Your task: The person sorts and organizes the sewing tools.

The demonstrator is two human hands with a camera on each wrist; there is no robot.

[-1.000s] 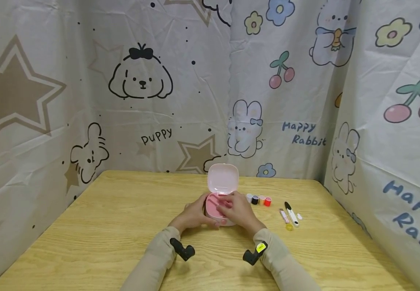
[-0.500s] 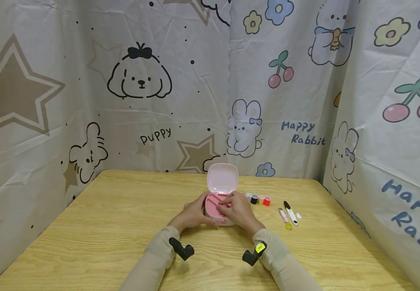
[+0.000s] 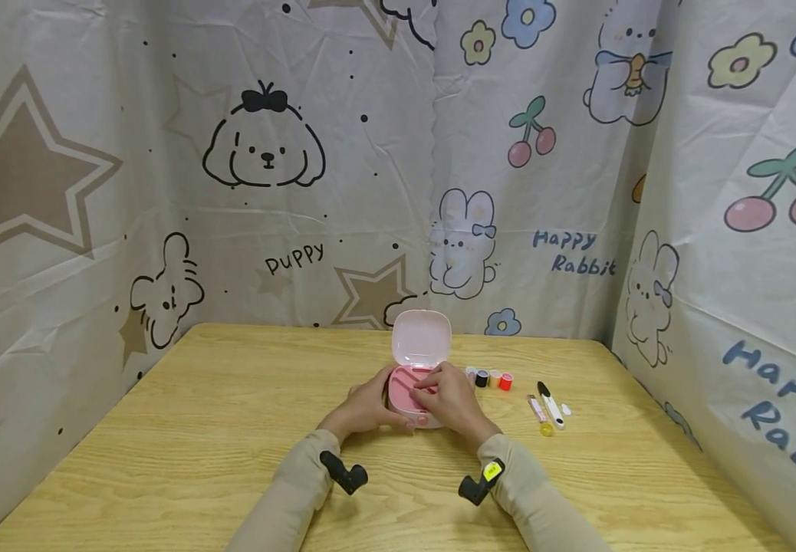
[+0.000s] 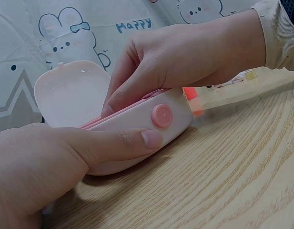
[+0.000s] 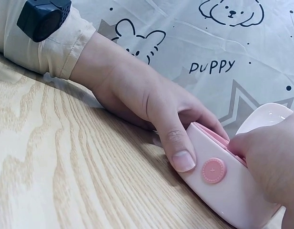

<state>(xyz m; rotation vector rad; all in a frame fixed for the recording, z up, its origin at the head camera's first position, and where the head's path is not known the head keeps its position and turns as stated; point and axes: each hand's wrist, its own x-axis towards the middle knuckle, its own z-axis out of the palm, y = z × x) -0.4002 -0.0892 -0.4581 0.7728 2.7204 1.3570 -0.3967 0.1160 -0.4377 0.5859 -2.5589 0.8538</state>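
A small pale pink sewing box [image 3: 432, 421] stands on the table with its lid [image 3: 422, 337] raised at the back. A darker pink inner tray [image 3: 401, 395] sits in its opening. My left hand [image 3: 365, 406] grips the box's left side; its thumb lies along the front wall beside the round button-shaped catch [image 4: 162, 116], as the left wrist view shows. Over the tray's right half, my right hand [image 3: 456, 399] has curled fingers, and thumb and forefinger pinch at the tray's inner part. Their tips are partly hidden in both wrist views.
Right of the box stand several small thread spools: a black one [image 3: 482, 379], a peach one [image 3: 495, 379] and a red one [image 3: 505, 382] among them. Farther right lie black-tipped white snips [image 3: 551, 406], a slim pink-and-white piece [image 3: 537, 408], a yellow round item [image 3: 546, 430] and a small white piece [image 3: 567, 409].
My right fingertips have shifted slightly within the tray and drawn closer together. The left hand's grip and the box stay the same.
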